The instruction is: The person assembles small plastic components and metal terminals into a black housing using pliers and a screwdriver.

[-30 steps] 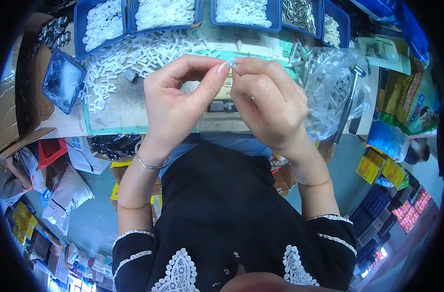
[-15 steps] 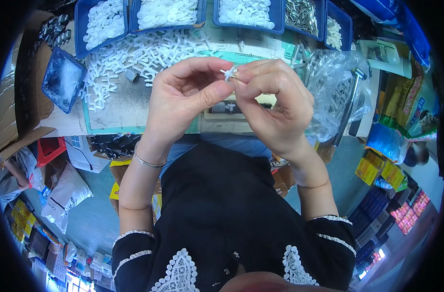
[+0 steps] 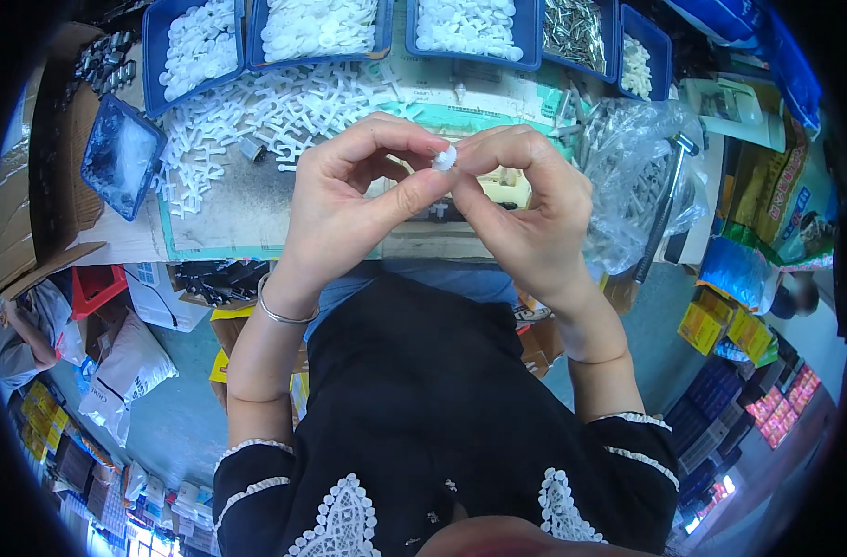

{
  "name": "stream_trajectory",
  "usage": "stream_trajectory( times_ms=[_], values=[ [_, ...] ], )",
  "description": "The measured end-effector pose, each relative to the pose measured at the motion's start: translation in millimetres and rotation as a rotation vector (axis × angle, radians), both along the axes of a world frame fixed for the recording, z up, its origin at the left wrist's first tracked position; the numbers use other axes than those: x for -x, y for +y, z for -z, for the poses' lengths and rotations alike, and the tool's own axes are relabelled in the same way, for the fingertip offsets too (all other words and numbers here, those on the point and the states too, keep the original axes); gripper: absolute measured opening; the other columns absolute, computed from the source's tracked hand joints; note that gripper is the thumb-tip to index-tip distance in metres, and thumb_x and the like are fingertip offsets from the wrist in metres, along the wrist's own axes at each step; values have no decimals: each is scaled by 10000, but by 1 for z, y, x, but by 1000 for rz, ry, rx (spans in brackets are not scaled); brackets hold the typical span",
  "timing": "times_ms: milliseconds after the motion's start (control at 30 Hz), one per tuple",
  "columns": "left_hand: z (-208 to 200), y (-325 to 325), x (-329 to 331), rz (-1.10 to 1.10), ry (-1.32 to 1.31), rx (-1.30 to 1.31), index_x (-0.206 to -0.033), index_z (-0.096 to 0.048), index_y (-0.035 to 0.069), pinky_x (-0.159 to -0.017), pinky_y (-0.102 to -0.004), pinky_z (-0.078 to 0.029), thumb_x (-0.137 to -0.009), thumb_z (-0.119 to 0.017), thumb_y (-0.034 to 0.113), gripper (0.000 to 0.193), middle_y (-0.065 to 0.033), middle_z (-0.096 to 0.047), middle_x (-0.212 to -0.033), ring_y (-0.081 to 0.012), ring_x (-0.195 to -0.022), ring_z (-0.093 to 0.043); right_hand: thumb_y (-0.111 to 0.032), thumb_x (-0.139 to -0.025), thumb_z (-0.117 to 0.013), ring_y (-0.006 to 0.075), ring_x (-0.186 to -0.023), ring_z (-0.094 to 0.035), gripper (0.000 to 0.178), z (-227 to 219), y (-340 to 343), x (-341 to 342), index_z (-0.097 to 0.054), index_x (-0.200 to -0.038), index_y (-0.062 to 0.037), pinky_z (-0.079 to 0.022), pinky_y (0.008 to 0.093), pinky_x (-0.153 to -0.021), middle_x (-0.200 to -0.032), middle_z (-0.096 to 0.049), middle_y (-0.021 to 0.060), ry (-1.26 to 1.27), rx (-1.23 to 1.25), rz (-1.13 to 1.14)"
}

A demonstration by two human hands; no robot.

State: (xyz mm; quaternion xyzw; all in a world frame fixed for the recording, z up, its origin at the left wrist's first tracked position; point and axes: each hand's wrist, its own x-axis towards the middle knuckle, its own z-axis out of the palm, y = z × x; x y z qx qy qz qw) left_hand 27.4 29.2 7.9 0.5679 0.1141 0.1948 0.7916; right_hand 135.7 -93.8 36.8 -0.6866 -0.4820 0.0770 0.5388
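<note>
Both hands, left hand (image 3: 349, 200) and right hand (image 3: 525, 209), pinch one small white plastic part (image 3: 444, 158) between fingertips, assembly apparently midway; a heap of loose white pieces (image 3: 256, 121) beyond the grip seemingly awaits handling.

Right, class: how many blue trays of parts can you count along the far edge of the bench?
5 in the back row: tray one, tray two, tray three, tray four, tray five. More may lie beyond the frame.

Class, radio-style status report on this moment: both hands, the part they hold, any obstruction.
Left hand and right hand both pinching small white plastic part above workbench. Loose white cross-shaped pieces lie beyond. Nothing obstructing.
</note>
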Motion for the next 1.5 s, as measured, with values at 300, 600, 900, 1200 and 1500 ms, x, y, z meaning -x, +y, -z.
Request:
stream_trajectory(
  times_ms=[300, 600, 900, 1200, 1500],
  values=[
    [4, -3, 10, 69, 135, -55, -946, -635, 12, -691, -221, -463, -786, -699, 75, 183, -39, -624, -933, -88, -836, -579, 19, -694, -678, 249, -709, -608, 169, -3, -10, -3, -598, -835, -27, -483, 324, -628, -766, -621, 91, -104, 153, -111],
    [3, -5, 13, 113, 188, -80, -922, -648, 20, -681, -219, -455, -789, -704, 105, 167, -20, -640, -911, -77, -817, -573, -4, -699, -676, 248, -721, -603, 164, -7, -14, -2, -604, -844, -31, -485, 331, -631, -766, -620, 89, -101, 220, -151],
    [3, -3, 12, 109, 191, -51, -924, -636, 17, -680, -213, -454, -792, -699, 100, 167, -17, -638, -911, -66, -791, -569, -33, -713, -679, 245, -725, -592, 121, -12, -13, -13, -626, -822, -35, -475, 335, -657, -764, -627, 80, -110, 225, -129],
    [3, -3, 11, 118, 217, 2, -938, -625, 15, -675, -210, -453, -797, -692, 89, 173, -21, -637, -913, -61, -779, -577, -34, -718, -680, 244, -755, -587, 109, -11, -14, -23, -628, -814, -29, -468, 337, -678, -775, -622, 76, -113, 240, -73],
    [4, -4, 11, 142, 197, -6, -948, -627, 17, -694, -215, -447, -801, -693, 106, 183, -16, -632, -937, -60, -824, -558, -26, -693, -686, 252, -767, -578, 147, -8, -14, -15, -628, -827, -26, -468, 338, -687, -783, -613, 81, -143, 209, -177]
  ],
)
